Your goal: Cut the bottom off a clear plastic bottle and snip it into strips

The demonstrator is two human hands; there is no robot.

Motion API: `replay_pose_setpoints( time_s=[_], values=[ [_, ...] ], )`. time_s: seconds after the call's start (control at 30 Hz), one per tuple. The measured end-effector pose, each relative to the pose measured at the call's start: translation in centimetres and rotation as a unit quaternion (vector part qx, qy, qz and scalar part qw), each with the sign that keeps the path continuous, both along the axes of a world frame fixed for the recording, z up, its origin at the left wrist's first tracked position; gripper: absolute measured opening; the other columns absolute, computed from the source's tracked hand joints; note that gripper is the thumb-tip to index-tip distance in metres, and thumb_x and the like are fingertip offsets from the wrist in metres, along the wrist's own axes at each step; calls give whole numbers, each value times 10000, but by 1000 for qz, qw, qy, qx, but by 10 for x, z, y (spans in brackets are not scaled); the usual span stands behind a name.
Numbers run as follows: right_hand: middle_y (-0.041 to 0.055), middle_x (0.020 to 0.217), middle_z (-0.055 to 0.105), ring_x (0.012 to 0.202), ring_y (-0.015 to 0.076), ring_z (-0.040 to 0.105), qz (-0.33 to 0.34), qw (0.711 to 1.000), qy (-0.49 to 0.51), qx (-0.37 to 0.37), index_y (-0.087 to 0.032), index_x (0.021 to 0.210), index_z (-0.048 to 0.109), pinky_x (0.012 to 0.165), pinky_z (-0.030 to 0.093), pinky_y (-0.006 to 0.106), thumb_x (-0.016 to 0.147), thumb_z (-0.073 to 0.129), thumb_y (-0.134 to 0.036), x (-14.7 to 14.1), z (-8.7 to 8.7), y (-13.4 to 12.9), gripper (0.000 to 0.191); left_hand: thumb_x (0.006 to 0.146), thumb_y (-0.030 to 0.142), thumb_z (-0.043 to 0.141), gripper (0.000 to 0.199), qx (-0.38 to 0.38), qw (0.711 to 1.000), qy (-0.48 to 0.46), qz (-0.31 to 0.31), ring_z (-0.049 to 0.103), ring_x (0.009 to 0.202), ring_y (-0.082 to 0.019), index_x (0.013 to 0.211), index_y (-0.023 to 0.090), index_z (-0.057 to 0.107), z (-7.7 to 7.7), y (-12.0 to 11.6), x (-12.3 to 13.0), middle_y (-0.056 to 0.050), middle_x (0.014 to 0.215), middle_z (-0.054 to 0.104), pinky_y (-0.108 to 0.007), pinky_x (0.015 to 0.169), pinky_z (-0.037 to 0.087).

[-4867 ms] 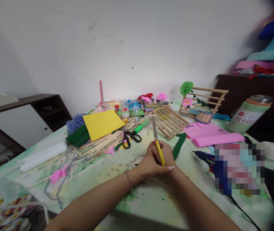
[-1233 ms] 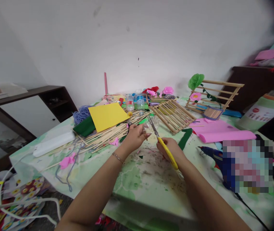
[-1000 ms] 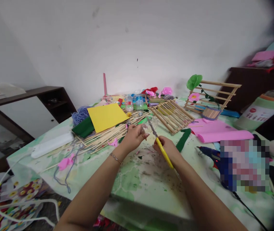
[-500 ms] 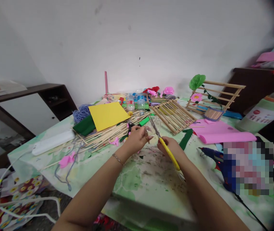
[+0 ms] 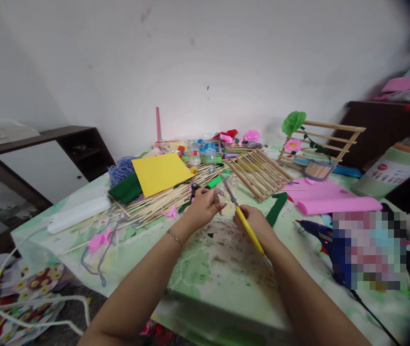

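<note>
My left hand (image 5: 205,205) is closed, its fingers pinched on a see-through plastic piece (image 5: 221,194) whose exact shape is hard to make out. In my right hand (image 5: 255,222) are yellow-handled shears (image 5: 249,229). Their long metal blades point away from me and slightly left, close beside the plastic. Whether the blades touch it, I cannot tell. Just behind my left hand lie black-handled scissors (image 5: 193,190) and a bright green strip (image 5: 215,181). A dark green strip (image 5: 276,210) rests to the right of my right hand.
Thin wooden sticks (image 5: 165,199) lie under yellow paper (image 5: 162,174). A stick lattice (image 5: 259,173) and a stick stand with flowers (image 5: 334,126) are at the back. To the right are pink paper (image 5: 338,205), a blue glue gun (image 5: 318,231) and a large flask (image 5: 388,168).
The shears and my right hand have shifted slightly left, nearer my left hand. My left hand keeps its pinch. The whole view has moved only a little.
</note>
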State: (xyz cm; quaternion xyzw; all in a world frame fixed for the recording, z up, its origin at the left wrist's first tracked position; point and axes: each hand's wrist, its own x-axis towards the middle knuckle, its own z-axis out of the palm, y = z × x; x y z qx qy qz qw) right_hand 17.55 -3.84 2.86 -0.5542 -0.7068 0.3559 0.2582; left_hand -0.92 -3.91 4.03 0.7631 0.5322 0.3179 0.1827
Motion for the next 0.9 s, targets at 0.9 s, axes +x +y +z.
replay_pose_setpoints(
  time_s=[0.9],
  values=[
    [-62, 496, 382, 409, 83, 386, 51, 992, 95, -66, -201, 645, 437, 404, 333, 197, 717, 554, -319, -3, 11, -6, 181, 896, 397, 440, 336, 108, 990, 71, 56, 601, 990, -224, 1145, 175, 484, 1, 0, -1, -46, 939, 696, -457, 1073, 179]
  ],
)
